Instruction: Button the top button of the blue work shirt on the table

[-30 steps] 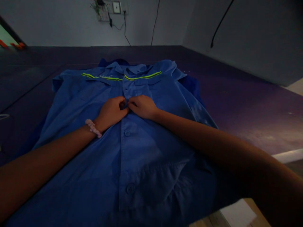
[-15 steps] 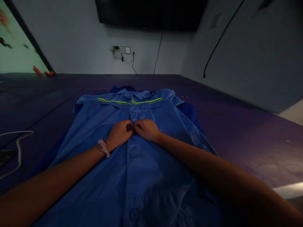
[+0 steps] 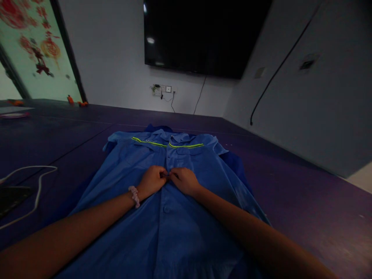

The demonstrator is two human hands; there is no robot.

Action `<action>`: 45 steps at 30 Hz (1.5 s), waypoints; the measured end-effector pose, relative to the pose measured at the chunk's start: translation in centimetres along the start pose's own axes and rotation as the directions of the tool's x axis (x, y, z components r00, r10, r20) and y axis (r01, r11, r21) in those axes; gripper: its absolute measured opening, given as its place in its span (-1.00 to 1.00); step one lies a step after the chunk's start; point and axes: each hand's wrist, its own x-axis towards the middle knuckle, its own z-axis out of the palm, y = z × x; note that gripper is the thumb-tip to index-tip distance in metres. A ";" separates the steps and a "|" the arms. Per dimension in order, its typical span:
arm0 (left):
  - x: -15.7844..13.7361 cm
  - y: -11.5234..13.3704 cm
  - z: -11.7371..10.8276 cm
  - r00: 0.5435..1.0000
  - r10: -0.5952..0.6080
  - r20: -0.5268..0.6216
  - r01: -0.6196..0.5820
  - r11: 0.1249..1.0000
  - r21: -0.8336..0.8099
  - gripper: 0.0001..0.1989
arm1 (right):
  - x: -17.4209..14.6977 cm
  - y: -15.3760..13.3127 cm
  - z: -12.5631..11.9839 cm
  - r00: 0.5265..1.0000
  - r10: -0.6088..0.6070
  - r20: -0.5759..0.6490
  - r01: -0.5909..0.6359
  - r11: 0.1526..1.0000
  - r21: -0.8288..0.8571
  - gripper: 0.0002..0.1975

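From the head camera, here's the blue shirt (image 3: 194, 228), lying front side up on the purple surface (image 3: 293, 193), right in front of the person, collar at the far end! Both hands are at the middle of it, low on the chest, over the button strip. The left hand (image 3: 152, 180), a pink scrunchie (image 3: 134, 197) round its wrist, has thumb and fingers pinched together on the strip; the right hand (image 3: 184, 181) comes in from the other side, its fingers clamped on the same spot, fingertips practically meeting. Button or just cloth in that pinch? Too small to tell. Nearer the person, below the hands, sits a button (image 3: 166, 209) on the strip, and up beyond them a yellow-green stripe (image 3: 186, 146) crosses the chest. Darker blue cloth (image 3: 236, 166) peeks out from under the shirt, along the right and at the collar. Over on the left, well apart from the hands, a white cable (image 3: 39, 188) loops beside a dark flat object (image 3: 13, 198), and straight ahead a big black screen (image 3: 203, 35) hangs on the wall (image 3: 110, 50).
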 end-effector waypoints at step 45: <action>-0.1 0.4 -0.1 1.000 -0.003 0.028 0.000 0.997 0.082 -0.94 | 0.0 -0.1 0.0 1.000 -0.011 -0.016 0.011 1.000 0.022 -0.61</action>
